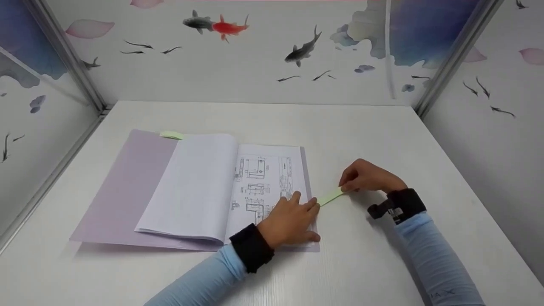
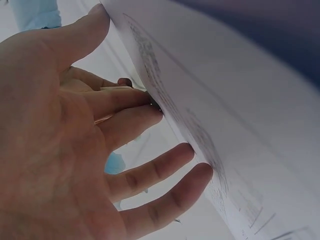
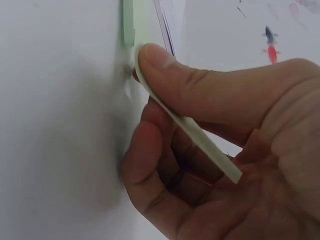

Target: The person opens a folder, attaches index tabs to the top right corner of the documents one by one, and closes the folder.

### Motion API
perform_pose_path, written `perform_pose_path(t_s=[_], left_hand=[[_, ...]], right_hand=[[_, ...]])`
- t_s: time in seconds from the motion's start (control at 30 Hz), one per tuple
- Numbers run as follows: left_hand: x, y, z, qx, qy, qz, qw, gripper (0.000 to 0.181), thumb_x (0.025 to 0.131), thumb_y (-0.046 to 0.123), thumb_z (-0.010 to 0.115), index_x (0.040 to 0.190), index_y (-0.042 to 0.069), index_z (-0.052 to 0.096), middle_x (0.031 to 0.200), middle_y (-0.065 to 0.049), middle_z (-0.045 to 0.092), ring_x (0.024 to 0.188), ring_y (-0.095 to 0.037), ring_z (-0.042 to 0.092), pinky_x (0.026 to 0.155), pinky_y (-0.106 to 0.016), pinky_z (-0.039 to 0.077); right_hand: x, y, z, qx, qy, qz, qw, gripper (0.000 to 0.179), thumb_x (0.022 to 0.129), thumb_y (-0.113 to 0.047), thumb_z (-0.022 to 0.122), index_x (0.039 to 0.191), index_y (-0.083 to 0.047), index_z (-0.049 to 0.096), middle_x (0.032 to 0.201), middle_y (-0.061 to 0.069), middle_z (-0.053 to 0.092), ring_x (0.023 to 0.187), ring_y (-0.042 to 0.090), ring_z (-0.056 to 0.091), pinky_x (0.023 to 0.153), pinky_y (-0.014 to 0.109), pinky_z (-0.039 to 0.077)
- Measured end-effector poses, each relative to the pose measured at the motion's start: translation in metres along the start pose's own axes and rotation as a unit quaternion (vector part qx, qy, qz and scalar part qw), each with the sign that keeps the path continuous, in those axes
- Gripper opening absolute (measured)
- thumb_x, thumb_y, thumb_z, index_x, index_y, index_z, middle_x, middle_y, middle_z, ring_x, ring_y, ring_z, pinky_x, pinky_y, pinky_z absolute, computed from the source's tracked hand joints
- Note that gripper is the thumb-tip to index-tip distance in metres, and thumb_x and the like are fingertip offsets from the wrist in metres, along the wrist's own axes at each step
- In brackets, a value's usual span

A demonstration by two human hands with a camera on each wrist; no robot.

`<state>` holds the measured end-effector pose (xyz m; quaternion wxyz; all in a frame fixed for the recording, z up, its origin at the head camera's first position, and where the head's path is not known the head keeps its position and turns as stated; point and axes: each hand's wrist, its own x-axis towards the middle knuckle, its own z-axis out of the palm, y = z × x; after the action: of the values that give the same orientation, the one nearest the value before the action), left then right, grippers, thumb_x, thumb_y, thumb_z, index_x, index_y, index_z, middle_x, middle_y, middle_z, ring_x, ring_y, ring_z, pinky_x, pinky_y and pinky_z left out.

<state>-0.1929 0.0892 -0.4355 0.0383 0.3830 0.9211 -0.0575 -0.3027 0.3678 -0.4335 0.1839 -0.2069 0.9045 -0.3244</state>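
Note:
A lilac folder lies open on the table, with white pages turned over to its left. On its right side is a sheet with technical drawings. My left hand rests on that sheet by the right edge, fingers spread and fairly straight; the left wrist view shows its fingertips against the paper. To the right of the folder, my right hand pinches a narrow pale green strip between thumb and fingers. The strip stretches from the left fingertips to the right hand, its tail crossing the right palm.
Another pale green strip sticks out at the folder's top edge, left of the turned pages. White panels printed with fish and petals enclose the white table at the back and both sides, with metal posts at the corners.

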Motion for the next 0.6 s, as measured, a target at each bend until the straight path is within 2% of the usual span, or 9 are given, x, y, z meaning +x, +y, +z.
perform_pose_path(t_s=[0.1, 0.2, 0.3, 0.37, 0.47, 0.6], left_hand=[[0.0, -0.001, 0.0, -0.005, -0.002, -0.001, 1.0, 0.076, 0.096, 0.064, 0.059, 0.156, 0.019, 0.046, 0.162, 0.004, 0.046, 0.135, -0.026, 0.049, 0.097, -0.041, 0.052], [-0.001, -0.003, 0.0, -0.007, -0.007, 0.0, 1.0, 0.077, 0.096, 0.064, 0.059, 0.157, 0.02, 0.044, 0.163, 0.005, 0.044, 0.137, -0.026, 0.048, 0.1, -0.041, 0.051], [-0.005, -0.006, 0.0, -0.011, -0.013, 0.003, 0.9999, 0.08, 0.096, 0.063, 0.059, 0.16, 0.02, 0.039, 0.165, 0.005, 0.041, 0.14, -0.026, 0.046, 0.103, -0.04, 0.05], [-0.01, -0.009, 0.0, -0.024, -0.011, 0.007, 0.9996, 0.081, 0.097, 0.062, 0.06, 0.161, 0.019, 0.037, 0.166, 0.004, 0.039, 0.14, -0.026, 0.048, 0.103, -0.039, 0.05], [-0.02, -0.013, 0.0, -0.069, -0.005, 0.013, 0.9975, 0.08, 0.097, 0.057, 0.064, 0.162, 0.018, 0.036, 0.168, 0.001, 0.037, 0.14, -0.027, 0.049, 0.105, -0.038, 0.051], [-0.034, -0.018, 0.001, -0.099, 0.001, 0.016, 0.9949, 0.076, 0.096, 0.053, 0.067, 0.159, 0.019, 0.04, 0.167, -0.002, 0.039, 0.142, -0.026, 0.049, 0.109, -0.037, 0.049]], right_hand=[[-0.004, 0.004, -0.006, -0.007, 0.025, 0.003, 0.9996, 0.007, 0.09, -0.01, 0.077, 0.093, -0.005, 0.081, 0.08, 0.009, 0.074, 0.067, 0.012, 0.058, 0.062, 0.026, 0.05], [-0.007, 0.005, -0.01, -0.012, 0.069, 0.015, 0.9974, 0.008, 0.091, -0.012, 0.076, 0.093, -0.005, 0.08, 0.082, 0.009, 0.074, 0.07, 0.015, 0.06, 0.063, 0.028, 0.049], [-0.006, 0.004, -0.007, 0.001, 0.106, 0.026, 0.9941, 0.013, 0.093, -0.016, 0.074, 0.096, -0.004, 0.078, 0.086, 0.011, 0.074, 0.075, 0.02, 0.066, 0.067, 0.031, 0.053], [-0.002, 0.0, -0.002, 0.014, 0.125, 0.033, 0.9915, 0.016, 0.093, -0.02, 0.076, 0.095, -0.004, 0.076, 0.088, 0.011, 0.076, 0.078, 0.022, 0.07, 0.071, 0.033, 0.057], [0.007, -0.007, 0.007, 0.023, 0.149, 0.034, 0.988, 0.018, 0.091, -0.023, 0.079, 0.094, -0.005, 0.074, 0.089, 0.012, 0.077, 0.078, 0.022, 0.074, 0.074, 0.035, 0.06], [0.025, -0.021, 0.015, 0.031, 0.176, 0.015, 0.9839, 0.016, 0.09, -0.017, 0.078, 0.099, -0.005, 0.071, 0.09, 0.012, 0.078, 0.077, 0.022, 0.075, 0.072, 0.034, 0.06]])
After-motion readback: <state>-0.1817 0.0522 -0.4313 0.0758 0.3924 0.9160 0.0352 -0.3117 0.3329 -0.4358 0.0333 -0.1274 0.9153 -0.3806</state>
